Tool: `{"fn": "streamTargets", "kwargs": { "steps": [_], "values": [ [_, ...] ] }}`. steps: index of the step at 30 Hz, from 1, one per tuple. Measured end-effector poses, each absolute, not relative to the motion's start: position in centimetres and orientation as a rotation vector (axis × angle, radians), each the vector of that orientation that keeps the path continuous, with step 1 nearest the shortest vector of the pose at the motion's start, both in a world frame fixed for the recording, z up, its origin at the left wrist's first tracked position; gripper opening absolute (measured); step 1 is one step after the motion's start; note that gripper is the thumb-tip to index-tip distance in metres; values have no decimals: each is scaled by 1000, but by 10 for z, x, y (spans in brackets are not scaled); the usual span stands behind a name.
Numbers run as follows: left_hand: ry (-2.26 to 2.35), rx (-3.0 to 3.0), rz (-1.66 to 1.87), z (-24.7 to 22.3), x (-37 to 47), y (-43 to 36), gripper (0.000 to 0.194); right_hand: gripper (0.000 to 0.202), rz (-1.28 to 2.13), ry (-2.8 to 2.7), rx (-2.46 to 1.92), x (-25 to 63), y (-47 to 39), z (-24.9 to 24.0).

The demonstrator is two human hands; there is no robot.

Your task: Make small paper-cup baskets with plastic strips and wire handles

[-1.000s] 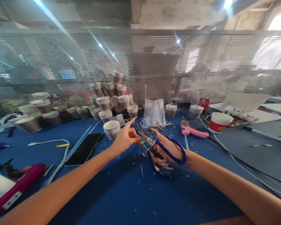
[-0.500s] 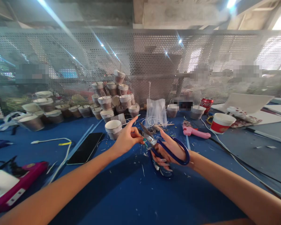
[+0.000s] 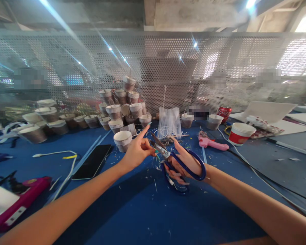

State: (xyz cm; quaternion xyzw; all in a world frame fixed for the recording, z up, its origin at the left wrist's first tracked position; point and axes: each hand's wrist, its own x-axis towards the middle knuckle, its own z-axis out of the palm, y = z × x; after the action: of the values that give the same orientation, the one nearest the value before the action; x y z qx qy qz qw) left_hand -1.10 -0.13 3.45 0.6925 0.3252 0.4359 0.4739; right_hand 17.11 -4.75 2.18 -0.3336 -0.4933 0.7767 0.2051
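My right hand (image 3: 184,164) is wrapped round the blue handles of a pair of scissors (image 3: 163,150), whose blades stand open and point up and to the left. Just left of the blades, my left hand (image 3: 140,148) pinches a small greenish piece (image 3: 156,153), mostly hidden by the fingers, with the index finger stretched upward. The piece sits close to the blades; whether they touch it I cannot tell. Behind my left hand is a small pale-rimmed cup (image 3: 122,140). Thin scraps lie on the blue table (image 3: 132,217) around the scissors.
Stacked cups (image 3: 114,111) stand at the back left, beside a bundle of clear sticks (image 3: 169,123). A black phone (image 3: 92,162) and magenta power strip (image 3: 20,204) lie left. A pink glue gun (image 3: 213,143), paper cup (image 3: 241,133) and red can (image 3: 224,113) are right.
The view has shifted very slightly. Both hands keep nearly the same pose, with the scissor blades still apart.
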Motion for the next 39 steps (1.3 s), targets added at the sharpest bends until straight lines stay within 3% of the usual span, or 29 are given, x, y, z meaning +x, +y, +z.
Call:
{"fn": "streamTargets", "kwargs": {
  "steps": [31, 39],
  "values": [
    [908, 1635, 1058, 16, -9, 4, 86, 73, 2014, -1311, -892, 174, -48, 28],
    [967, 1490, 1112, 7, -8, 6, 82, 68, 1771, -1162, -1294, 175, -48, 23]
  ]
}}
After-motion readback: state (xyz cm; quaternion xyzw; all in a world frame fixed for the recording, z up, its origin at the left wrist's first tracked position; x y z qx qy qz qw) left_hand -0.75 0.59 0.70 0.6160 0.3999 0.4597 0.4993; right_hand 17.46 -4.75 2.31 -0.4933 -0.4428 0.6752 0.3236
